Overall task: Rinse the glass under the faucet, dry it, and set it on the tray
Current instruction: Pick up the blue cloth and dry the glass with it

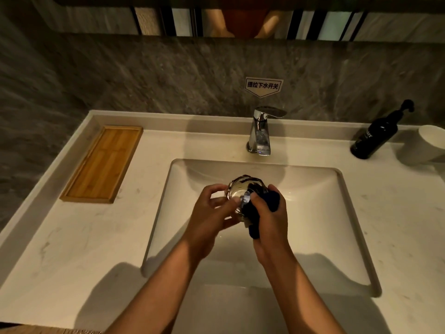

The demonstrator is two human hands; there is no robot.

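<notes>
A clear faceted glass (240, 189) is held over the white sink basin (325, 213), its mouth tilted toward me. My left hand (212, 213) grips the glass from the left side. My right hand (269, 218) grips a dark blue cloth (255, 227) and presses it against the right side of the glass and into its mouth. The chrome faucet (261, 131) stands behind the basin with no water running. The wooden tray (103, 162) lies on the counter at the back left with nothing on it.
A black pump bottle (375, 136) and a white cup (428, 143) stand at the back right of the white counter (72, 261). A grey stone wall with a small sign (263, 86) rises behind the faucet.
</notes>
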